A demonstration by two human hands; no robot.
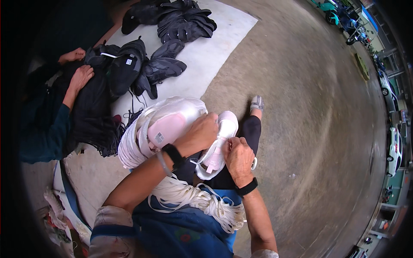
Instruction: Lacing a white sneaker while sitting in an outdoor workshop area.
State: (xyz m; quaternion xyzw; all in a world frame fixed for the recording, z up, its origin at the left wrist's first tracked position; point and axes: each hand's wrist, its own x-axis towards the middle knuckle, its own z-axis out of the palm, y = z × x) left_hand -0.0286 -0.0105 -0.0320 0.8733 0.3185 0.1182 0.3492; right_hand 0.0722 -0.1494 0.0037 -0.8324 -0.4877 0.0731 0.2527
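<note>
A white and pink shoe upper (222,134) rests over my lap, its toe pointing away from me and white lace crossing its front. My left hand (203,132) is closed at its left edge; what the fingers grip is hidden. On the right edge, my right hand (239,157) pinches a white shoelace, and a loop of it shows beside the hand. Left of these, under my left forearm, lies a stack of similar white uppers (129,144) with pink linings. A thick bundle of white shoelaces (215,208) is draped across my blue apron (172,228).
At the left, another person's hands (81,77) work among black shoe uppers (127,64) and dark laces. More black uppers (187,26) lie farther back on a white sheet (228,26). Concrete floor (309,129) stretches to the right, with parked vehicles (392,146) along the far edge.
</note>
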